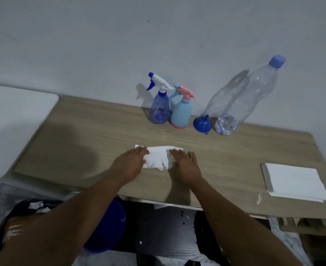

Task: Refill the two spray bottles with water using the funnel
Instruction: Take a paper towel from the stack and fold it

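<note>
Surface: we look down on a wooden table (81, 141) set against a pale wall.
Below the near edge: a blue basin (110, 227) sits beside our left forearm.
Left hand (131, 162): laid flat with straight fingers, pressing the left end of a crumpled white tissue (158, 156).
Right hand (185, 164): also flat with fingers extended, resting on the tissue's right end.
Right side: a stack of white napkins (294, 181) lies well apart from our hands.
Far row: the blue funnel (202, 124) stands upside down, spout up, between the pale-blue spray bottle (181, 112) and the capped water bottle (254, 93).
Far left of row: the clear-blue spray bottle (159, 106) stands just beside the pale-blue one, both with trigger heads on.
</note>
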Tool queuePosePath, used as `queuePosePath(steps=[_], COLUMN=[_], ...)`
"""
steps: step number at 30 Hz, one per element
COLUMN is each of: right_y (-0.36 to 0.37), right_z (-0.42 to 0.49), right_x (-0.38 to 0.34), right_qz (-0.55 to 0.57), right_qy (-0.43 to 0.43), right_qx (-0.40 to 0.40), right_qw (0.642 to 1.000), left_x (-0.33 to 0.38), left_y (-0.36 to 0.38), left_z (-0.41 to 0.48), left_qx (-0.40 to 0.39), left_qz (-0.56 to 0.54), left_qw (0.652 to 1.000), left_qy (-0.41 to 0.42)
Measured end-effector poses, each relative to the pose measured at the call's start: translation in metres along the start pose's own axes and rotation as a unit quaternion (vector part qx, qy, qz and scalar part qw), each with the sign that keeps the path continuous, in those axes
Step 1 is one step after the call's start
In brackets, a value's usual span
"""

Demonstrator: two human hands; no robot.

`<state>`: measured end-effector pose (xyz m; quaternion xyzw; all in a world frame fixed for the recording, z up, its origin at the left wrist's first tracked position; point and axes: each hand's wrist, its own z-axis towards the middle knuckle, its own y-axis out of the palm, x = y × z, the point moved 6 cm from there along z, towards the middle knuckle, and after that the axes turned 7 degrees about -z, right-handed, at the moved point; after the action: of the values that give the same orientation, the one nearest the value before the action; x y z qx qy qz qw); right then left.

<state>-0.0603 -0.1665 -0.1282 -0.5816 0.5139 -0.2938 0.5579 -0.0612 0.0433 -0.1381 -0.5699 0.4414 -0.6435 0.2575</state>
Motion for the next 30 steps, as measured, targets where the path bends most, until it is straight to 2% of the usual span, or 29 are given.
queuePosePath(steps=[3,8,13,16,18,22,27,30], right_y=[-0.008,-0.009,-0.004,-0.018,-0.027,-0.040,-0.037,-0.035], right_z=[-0.006,-0.003,-0.002,-0.010,-0.021,-0.056,-0.127,-0.166], right_x=[-0.001,0.006,0.012,0.023,0.033,0.070,0.137,0.179], right_qz=[0.020,0.078,0.148,0.300,0.356,0.395,0.426,0.416], right_qy=[0.003,0.025,0.036,0.057,0.076,0.115,0.213,0.252], right_qx=[0.035,0.036,0.029,0.069,0.079,0.094,0.133,0.150], right_qw=[0.999,0.996,0.988,0.950,0.928,0.907,0.869,0.861], left_x=[-0.004,-0.008,-0.009,-0.001,0.013,0.057,0.126,0.168], left_y=[-0.002,-0.008,-0.015,-0.024,-0.030,-0.028,0.011,0.045], left_z=[-0.003,0.000,-0.001,-0.001,-0.001,0.000,0.005,0.006], left_qx=[0.021,0.045,0.000,-0.030,-0.031,-0.027,-0.064,-0.087], left_qz=[-0.035,-0.068,-0.131,-0.197,-0.257,-0.346,-0.401,-0.393], left_qw=[0.999,0.996,0.987,0.971,0.954,0.922,0.896,0.899], left_qy=[-0.006,-0.027,-0.097,-0.134,-0.150,-0.171,-0.179,-0.170])
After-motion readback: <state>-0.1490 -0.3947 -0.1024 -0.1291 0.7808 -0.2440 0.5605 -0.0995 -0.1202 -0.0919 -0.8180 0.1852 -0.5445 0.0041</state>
